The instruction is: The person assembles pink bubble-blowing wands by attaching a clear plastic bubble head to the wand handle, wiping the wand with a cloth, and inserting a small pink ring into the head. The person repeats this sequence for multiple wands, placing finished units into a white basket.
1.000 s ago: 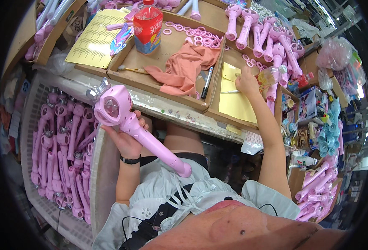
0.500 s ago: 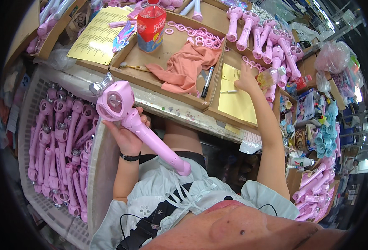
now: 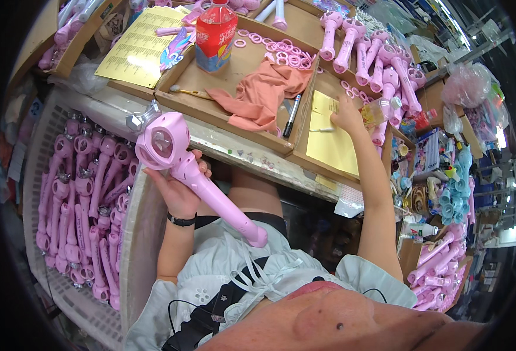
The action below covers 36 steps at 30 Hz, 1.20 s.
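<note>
A pink toy wand [image 3: 214, 198] with a faceted silver tip [image 3: 143, 117] slants in front of the person's lap, its head toward the table [image 3: 211, 142] and its handle end against the pale top [image 3: 234, 237]. The left hand [image 3: 178, 196] has hold of it from beneath, just below its round head, fingers partly curled around it. The right hand [image 3: 347, 114] reaches over a yellow sheet [image 3: 331, 153], fingers bent, beside some small pink rings [image 3: 353, 90] and a clear bottle [image 3: 378, 111]; whether it grips anything cannot be told. To the left of the wand, a plastic basket [image 3: 34, 193] holds many similar wands [image 3: 82, 202]. On the table, a cardboard tray [image 3: 238, 65] carries a crumpled orange cloth [image 3: 264, 96], a toothbrush [image 3: 189, 92], a marker [image 3: 292, 116] and a red-labelled bottle [image 3: 216, 36]. More pink wand parts [image 3: 348, 44] lie beyond the right hand.
</note>
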{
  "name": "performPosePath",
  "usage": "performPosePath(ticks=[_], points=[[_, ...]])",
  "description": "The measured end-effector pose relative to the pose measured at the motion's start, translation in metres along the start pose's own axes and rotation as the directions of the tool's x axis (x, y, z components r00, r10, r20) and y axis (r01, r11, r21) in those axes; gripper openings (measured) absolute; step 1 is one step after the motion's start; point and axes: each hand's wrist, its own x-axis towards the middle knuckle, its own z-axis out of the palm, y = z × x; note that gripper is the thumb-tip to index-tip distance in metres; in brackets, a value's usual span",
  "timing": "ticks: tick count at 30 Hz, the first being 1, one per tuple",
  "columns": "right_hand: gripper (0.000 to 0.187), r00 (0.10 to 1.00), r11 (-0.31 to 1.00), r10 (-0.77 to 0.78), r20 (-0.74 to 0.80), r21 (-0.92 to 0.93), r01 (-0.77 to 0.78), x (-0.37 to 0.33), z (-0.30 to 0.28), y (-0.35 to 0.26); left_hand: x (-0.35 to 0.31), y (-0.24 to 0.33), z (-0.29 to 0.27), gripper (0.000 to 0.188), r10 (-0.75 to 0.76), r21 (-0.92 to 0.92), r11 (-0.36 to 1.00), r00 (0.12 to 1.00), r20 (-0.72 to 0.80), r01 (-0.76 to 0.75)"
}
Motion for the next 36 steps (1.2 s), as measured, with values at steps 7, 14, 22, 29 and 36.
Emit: performPosePath(ticks=[7, 14, 22, 29, 36], points=[[0.059, 0.991, 0.989, -0.128, -0.035, -0.076, 0.125, 0.022, 0.009, 0.005, -0.001, 0.0, 0.0, 0.097, 0.007, 0.021, 1.0, 0.999, -0.039, -0.006], [0.043, 0.997, 0.997, -0.082, -0.013, -0.018, 0.081, 0.026, 0.01, 0.007, -0.002, 0.0, 0.0, 0.099, 0.015, 0.031, 0.999, 0.999, -0.028, -0.014], [0.048, 0.976, 0.987, -0.156, -0.154, 0.022, 0.161, 0.014, 0.017, 0.011, 0.0, -0.001, -0.002, 0.097, -0.008, -0.009, 1.0, 0.998, -0.067, 0.007], [0.05, 0.96, 0.983, -0.186, -0.209, -0.036, 0.182, 0.014, 0.025, 0.018, -0.002, 0.0, -0.003, 0.095, -0.001, 0.028, 1.0, 1.0, 0.005, 0.0], [0.034, 0.947, 0.983, -0.181, -0.265, -0.036, 0.178, 0.001, 0.022, 0.008, -0.002, 0.0, -0.001, 0.096, 0.008, 0.052, 0.999, 1.0, -0.005, -0.008]])
